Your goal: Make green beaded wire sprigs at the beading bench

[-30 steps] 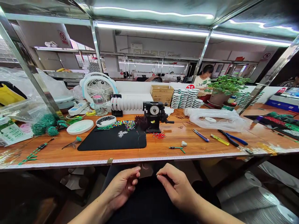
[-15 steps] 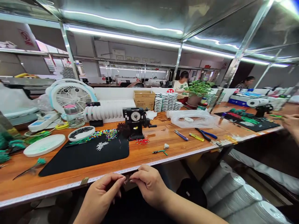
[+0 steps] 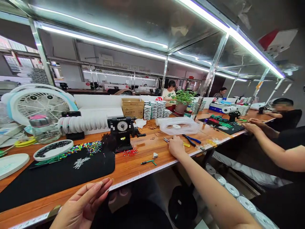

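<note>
My left hand (image 3: 84, 202) is held at the table's front edge, thumb and fingertips pinched together. Anything between them is too small to make out. Over the tabletop my right hand (image 3: 176, 147) has its fingers closed down on a slim blue tool with a metal tip (image 3: 165, 140), most of which the hand covers. Just right of those fingers lies a yellow-handled tool (image 3: 186, 144). Beyond it are blue-and-black pliers (image 3: 191, 140). A small white piece (image 3: 155, 155) and a green-and-black piece (image 3: 147, 162) rest between the two hands.
A black mat (image 3: 95, 167) carries silvery bits and coloured beads. Behind it stand a black hand-crank machine (image 3: 122, 132), a white dish (image 3: 53, 149) and a fan (image 3: 43, 101). Stacked spools (image 3: 153, 109) and a plastic bag (image 3: 177, 125) sit farther back. A co-worker's arm (image 3: 269, 144) is at right.
My right hand has left my left hand and moved right and forward onto the slim blue tool. The left hand remains pinched. The view has turned to the right.
</note>
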Available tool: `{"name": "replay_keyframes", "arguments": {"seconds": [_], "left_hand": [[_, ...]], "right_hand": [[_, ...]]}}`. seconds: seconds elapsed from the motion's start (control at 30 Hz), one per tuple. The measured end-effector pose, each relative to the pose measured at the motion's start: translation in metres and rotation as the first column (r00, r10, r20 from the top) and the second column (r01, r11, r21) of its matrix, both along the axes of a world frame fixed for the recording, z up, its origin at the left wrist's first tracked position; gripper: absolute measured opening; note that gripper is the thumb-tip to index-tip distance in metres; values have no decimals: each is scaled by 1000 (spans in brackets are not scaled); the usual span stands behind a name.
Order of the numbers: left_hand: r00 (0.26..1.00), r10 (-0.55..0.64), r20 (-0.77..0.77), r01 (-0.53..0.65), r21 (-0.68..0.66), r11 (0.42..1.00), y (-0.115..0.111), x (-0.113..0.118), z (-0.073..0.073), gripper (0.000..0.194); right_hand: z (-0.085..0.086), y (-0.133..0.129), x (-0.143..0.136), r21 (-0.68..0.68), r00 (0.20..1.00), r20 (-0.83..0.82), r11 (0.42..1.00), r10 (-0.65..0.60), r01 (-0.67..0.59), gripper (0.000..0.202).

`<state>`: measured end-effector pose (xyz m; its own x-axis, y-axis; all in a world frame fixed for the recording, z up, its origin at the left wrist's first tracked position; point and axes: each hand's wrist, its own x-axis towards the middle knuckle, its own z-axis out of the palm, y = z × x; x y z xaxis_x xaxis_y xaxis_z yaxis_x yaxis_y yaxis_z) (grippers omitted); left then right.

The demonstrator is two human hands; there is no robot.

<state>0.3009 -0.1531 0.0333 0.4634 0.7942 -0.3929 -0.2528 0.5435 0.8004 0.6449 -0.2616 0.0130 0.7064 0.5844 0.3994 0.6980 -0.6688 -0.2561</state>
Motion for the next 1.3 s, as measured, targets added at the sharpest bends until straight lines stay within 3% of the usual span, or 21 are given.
{"name": "replay_keyframes", "arguments": {"seconds": [0.07,0.17,0.27,0.33,0.37,0.4,0.47,0.53,0.57,0.63,0.73,0.87,1.13,1.17,1.2,1.27,1.3], "left_hand": [[998,11,56,-11,11,1000,-3,-1,2,19],[990,-16,137,8,56,998,-5,-6,1,16],[986,-48,159,35,86,996,-6,-10,-2,10],[983,-66,171,49,102,994,-7,-11,-2,7],[981,-74,181,55,109,993,-8,-12,-2,6],[978,-84,191,62,116,991,-9,-12,-3,5],[971,-103,215,75,135,988,-11,-13,-4,4],[966,-119,231,84,155,984,-13,-14,-6,5],[963,-124,237,86,165,983,-14,-15,-7,6],[960,-127,250,85,175,981,-14,-16,-9,8],[954,-128,273,79,182,980,-16,-17,-12,11],[944,-158,291,108,178,978,-18,-17,-12,11],[947,-173,272,135,152,979,-18,-18,-16,13],[948,-169,271,132,151,980,-17,-18,-17,12],[949,-165,269,129,146,981,-16,-18,-18,11],[955,-141,259,111,127,986,-13,-18,-18,10],[961,-121,249,95,112,989,-11,-18,-18,9]], "right_hand": [[-4,0,7,-14,1000,-4,1000,-7,7,22],[-5,2,-10,45,1000,-1,999,21,-21,27],[0,2,-56,146,994,-8,983,112,-110,27],[4,-1,-100,257,953,-86,931,289,-259,27],[5,-3,-124,383,871,-195,853,450,-355,28],[6,-5,-148,497,723,-327,762,608,-415,32],[5,-7,-191,660,308,-571,648,761,-380,45],[1,-7,-221,713,-50,-684,651,728,-259,54],[-2,-5,-230,709,-165,-704,673,690,-211,58],[-7,-1,-240,680,-266,-729,715,631,-167,61],[-12,6,-244,662,-228,-748,727,623,-183,61],[-14,12,-245,714,-107,-694,663,712,-224,59],[-25,12,-251,727,22,-626,594,779,-345,57],[-22,11,-244,710,85,-605,584,792,-392,57],[-18,10,-233,675,198,-568,589,799,-445,56],[-7,9,-194,497,557,-437,706,706,-505,52],[-1,9,-169,368,751,-326,808,575,-459,48]]}}
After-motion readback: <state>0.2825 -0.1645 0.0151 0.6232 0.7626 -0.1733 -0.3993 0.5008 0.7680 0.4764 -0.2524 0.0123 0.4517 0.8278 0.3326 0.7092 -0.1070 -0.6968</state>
